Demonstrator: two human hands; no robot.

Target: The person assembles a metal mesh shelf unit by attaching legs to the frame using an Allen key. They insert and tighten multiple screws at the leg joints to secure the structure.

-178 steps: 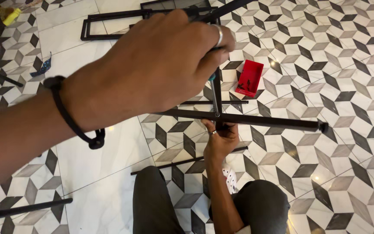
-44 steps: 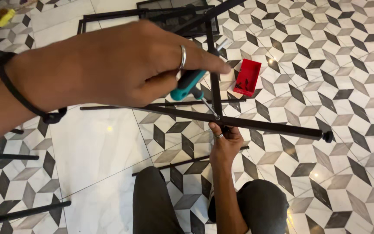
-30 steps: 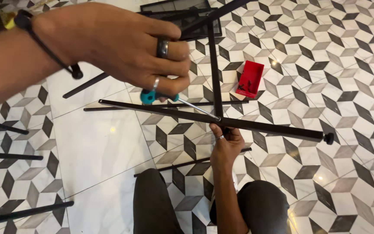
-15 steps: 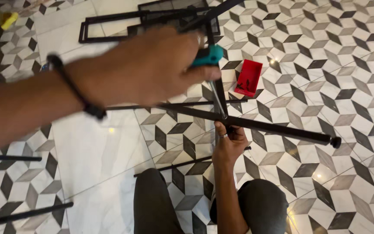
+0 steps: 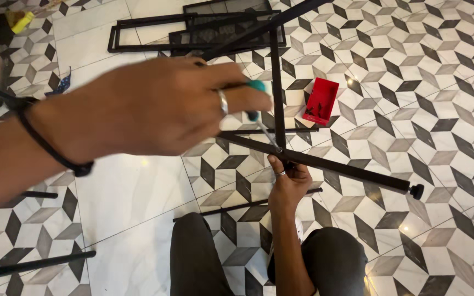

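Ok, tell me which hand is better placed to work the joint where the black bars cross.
Left, probably. The left hand holds the teal-handled screwdriver, whose tip is at the joint of the black bars. The right hand grips the bars just below, apparently steadying them.

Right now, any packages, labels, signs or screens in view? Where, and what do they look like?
No labels, signs or screens show.
Red tray: small open rectangular box on the patterned floor, right of the upright black bar, with small dark bits inside.
Yellow object: top left corner, partly cut off; whether it is a package cannot be told.
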